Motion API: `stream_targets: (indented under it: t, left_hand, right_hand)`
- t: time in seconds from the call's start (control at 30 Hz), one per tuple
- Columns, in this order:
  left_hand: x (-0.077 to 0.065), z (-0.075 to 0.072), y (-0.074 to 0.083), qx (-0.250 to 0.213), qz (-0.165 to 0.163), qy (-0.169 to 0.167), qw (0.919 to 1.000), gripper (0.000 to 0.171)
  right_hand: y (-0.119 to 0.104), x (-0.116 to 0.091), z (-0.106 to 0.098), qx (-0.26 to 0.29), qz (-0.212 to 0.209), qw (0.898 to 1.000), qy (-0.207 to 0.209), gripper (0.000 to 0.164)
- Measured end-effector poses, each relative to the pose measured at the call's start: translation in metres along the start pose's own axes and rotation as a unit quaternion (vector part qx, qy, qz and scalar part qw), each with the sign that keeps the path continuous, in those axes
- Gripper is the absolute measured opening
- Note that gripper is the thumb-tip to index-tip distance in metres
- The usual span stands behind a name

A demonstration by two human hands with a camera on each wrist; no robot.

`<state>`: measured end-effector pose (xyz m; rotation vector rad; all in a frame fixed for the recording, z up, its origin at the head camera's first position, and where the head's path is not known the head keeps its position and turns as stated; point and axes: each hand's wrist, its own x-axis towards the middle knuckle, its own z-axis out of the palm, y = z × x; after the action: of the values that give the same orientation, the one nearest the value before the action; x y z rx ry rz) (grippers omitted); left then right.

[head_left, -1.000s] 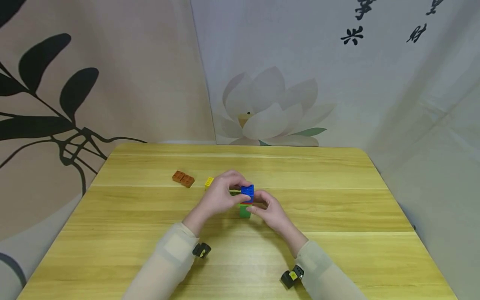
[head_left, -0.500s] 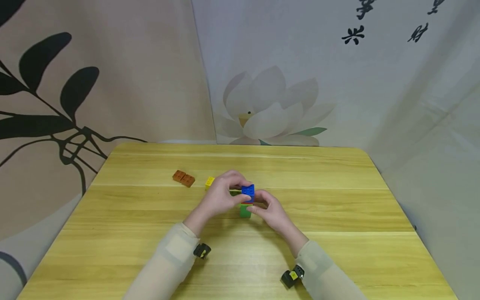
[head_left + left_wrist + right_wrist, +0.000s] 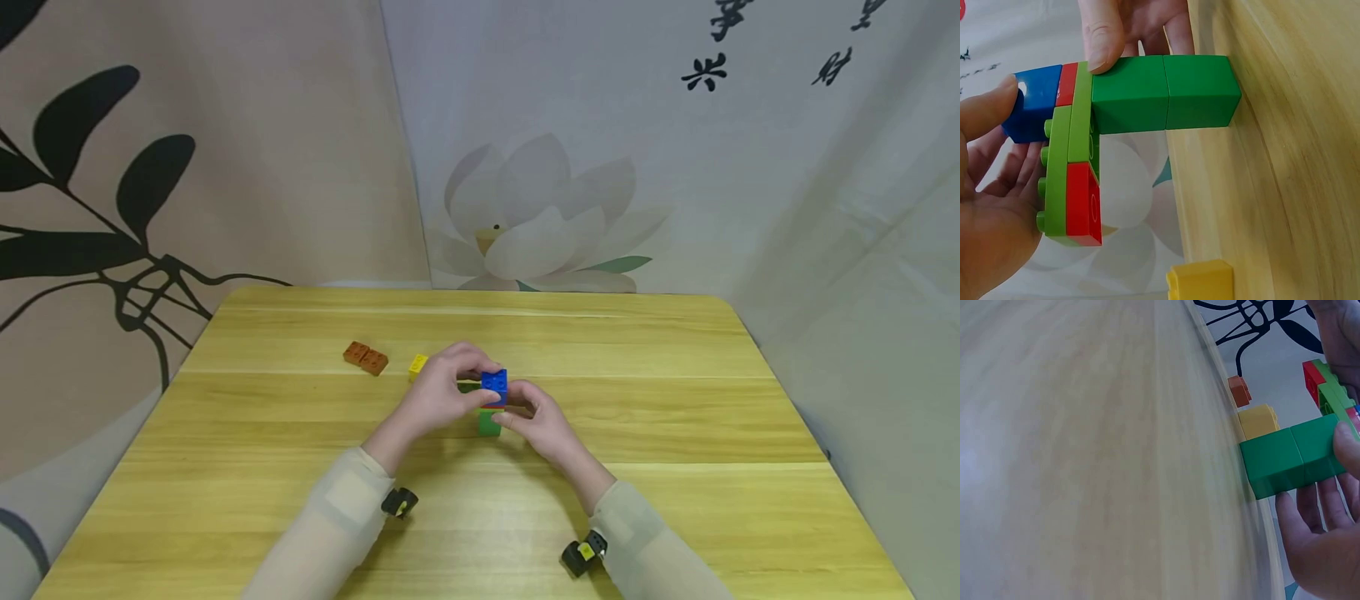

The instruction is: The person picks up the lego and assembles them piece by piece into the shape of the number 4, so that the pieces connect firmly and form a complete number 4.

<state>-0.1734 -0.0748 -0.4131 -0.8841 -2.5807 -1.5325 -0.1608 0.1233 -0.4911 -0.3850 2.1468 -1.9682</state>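
Note:
My left hand [image 3: 438, 392] pinches a blue building brick [image 3: 494, 384] at the top of a small stack, the thumb on its near side. Two dark green bricks [image 3: 1166, 94] form the stack's column. Between these and the blue brick lie light green plates [image 3: 1059, 172] and a red piece [image 3: 1067, 84]. The light green plates reach out to the left, with another red piece [image 3: 1084, 203] under their end. My right hand [image 3: 547, 425] holds the column from the right, its thumb near the upper green brick's top and its fingers behind, seen in the right wrist view.
A yellow brick [image 3: 417, 365] stands on the wooden table [image 3: 675, 400] just beyond the left hand, partly hidden by it in the head view. Farther left lie two brown bricks [image 3: 365, 358] side by side. A printed cloth [image 3: 315, 167] hangs behind the table.

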Motion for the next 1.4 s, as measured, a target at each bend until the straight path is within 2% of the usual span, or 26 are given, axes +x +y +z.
stream_targets:
  t: [0.33, 0.63, 0.97, 1.17, 1.4]
  left_hand:
    - [0.001, -0.004, 0.0, -0.003, 0.015, -0.015, 0.9998, 0.03]
    - [-0.001, -0.017, 0.0, -0.01, 0.015, -0.037, 0.9992, 0.04]
    - [-0.012, -0.038, -0.003, 0.001, -0.007, -0.034, 0.9994, 0.05]
    - [-0.02, -0.051, -0.014, 0.005, -0.028, -0.008, 0.9996, 0.051]
    - [-0.029, -0.066, -0.032, 0.013, -0.06, 0.0, 0.9981, 0.052]
  right_hand:
    - [-0.001, -0.001, 0.001, 0.0, -0.001, 1.0, -0.001, 0.035]
    - [0.001, 0.0, 0.0, -0.006, 0.0, 1.0, 0.006, 0.035]
    - [0.0, 0.001, 0.001, -0.023, 0.018, 0.999, 0.015, 0.035]
    - [0.001, 0.0, 0.001, -0.029, 0.019, 0.999, 0.019, 0.034]
    - [0.0, 0.001, 0.001, -0.019, 0.018, 1.0, 0.014, 0.035]
